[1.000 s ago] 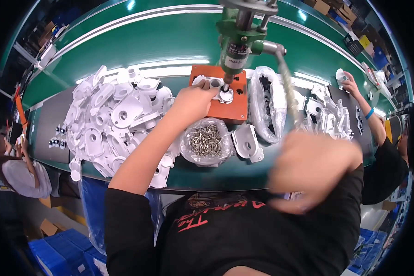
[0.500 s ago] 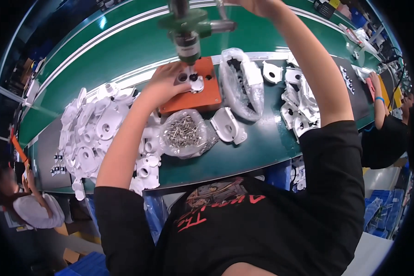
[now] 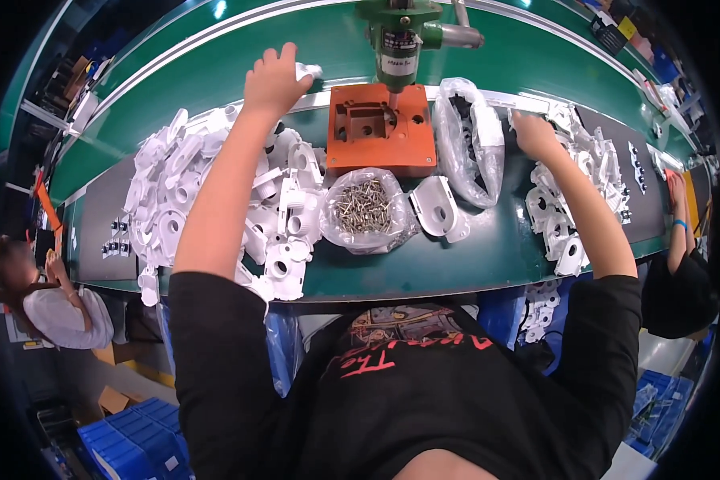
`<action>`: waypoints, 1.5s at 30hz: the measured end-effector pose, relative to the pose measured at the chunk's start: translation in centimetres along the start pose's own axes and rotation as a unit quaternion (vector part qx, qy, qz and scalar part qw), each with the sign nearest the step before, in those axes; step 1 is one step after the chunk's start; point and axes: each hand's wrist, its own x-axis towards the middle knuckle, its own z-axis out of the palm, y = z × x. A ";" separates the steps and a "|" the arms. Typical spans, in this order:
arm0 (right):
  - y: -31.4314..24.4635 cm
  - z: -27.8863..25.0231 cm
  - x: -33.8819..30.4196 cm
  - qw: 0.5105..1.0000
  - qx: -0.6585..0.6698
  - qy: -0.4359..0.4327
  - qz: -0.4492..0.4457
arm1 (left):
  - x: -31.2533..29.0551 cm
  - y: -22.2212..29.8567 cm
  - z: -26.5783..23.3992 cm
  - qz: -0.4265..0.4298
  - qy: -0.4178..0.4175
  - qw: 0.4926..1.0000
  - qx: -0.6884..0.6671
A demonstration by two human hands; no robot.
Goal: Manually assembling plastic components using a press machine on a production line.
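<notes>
My left hand (image 3: 274, 84) is closed around a small white plastic part (image 3: 309, 71), held out over the green belt beyond the bench edge. Its fingers hide much of that part. At the right, my right hand (image 3: 536, 136) has its fingers closed on another white plastic part (image 3: 511, 118), of which only a sliver shows. Between the hands sits an orange fixture block (image 3: 382, 152), its recess holding no white part. A green press (image 3: 400, 40) stands over this block, its tip close to the recess.
White plastic parts are heaped at left (image 3: 172, 188) and right (image 3: 600, 160). Nearer lie a bag of screws (image 3: 364, 210) and a single white housing (image 3: 436, 210). A clear bag of dark pieces (image 3: 466, 152) lies right of the block. Other people sit at both sides.
My left hand has lifted a white part off the orange block and carried it left. My right hand has come down from the press to the parts at right. The view has swung left.
</notes>
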 end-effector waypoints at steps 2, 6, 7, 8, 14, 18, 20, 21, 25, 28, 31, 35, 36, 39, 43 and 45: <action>1.0 0.1 0.6 0.998 0.011 0.062 0.008 | -2.4 1.7 -2.8 0.010 -0.045 0.987 -0.151; 5.6 -0.2 1.2 0.973 0.183 0.124 -0.062 | -8.2 8.2 -7.2 0.166 -0.067 0.938 -0.298; 5.2 -0.9 0.3 0.974 0.181 0.122 -0.058 | -9.4 9.5 -7.3 0.235 -0.056 0.929 -0.281; 3.8 -2.6 -1.0 0.946 0.283 0.149 -0.057 | -10.3 10.7 -7.4 0.300 -0.042 0.916 -0.262; -1.2 -6.7 -9.3 0.807 0.582 0.097 -0.032 | -11.2 17.0 -2.1 0.421 0.041 0.890 -0.173; -4.9 -7.9 -14.9 0.726 0.684 0.063 -0.030 | -10.1 17.5 -0.5 0.429 -0.049 0.894 -0.120; -5.2 -7.2 -16.5 0.677 0.730 0.058 -0.075 | -9.4 18.0 -3.2 0.367 -0.258 0.878 -0.165; -5.4 -6.9 -17.2 0.667 0.738 0.067 -0.077 | -9.8 17.9 -4.2 0.370 -0.260 0.876 -0.165; -8.9 -7.5 -18.6 0.675 0.728 0.109 -0.046 | -12.4 15.9 -5.8 0.146 -0.166 0.831 -0.511; -12.4 -6.5 -18.1 0.708 0.694 0.112 -0.067 | -13.9 15.3 -7.8 0.004 -0.247 0.679 -0.692; -15.0 -7.5 -17.7 0.753 0.635 0.155 -0.073 | -15.9 15.6 -8.1 -0.005 -0.188 0.676 -0.713; -16.3 -6.2 -16.8 0.799 0.559 0.186 -0.122 | -16.8 15.0 -8.4 -0.042 -0.192 0.719 -0.667; -16.5 -6.5 -17.1 0.806 0.568 0.125 -0.111 | -17.2 15.1 -8.3 -0.041 -0.192 0.719 -0.667; -16.9 -6.1 -17.1 0.796 0.580 0.111 -0.134 | -17.9 15.1 -7.8 -0.009 -0.124 0.765 -0.632; -13.6 -7.2 -14.8 0.702 0.681 -0.028 -0.208 | -16.0 12.7 -8.7 0.033 -0.087 0.862 -0.497; -11.5 -4.8 -11.1 0.821 0.533 0.163 -0.120 | -14.1 11.5 -8.7 0.091 -0.026 0.921 -0.377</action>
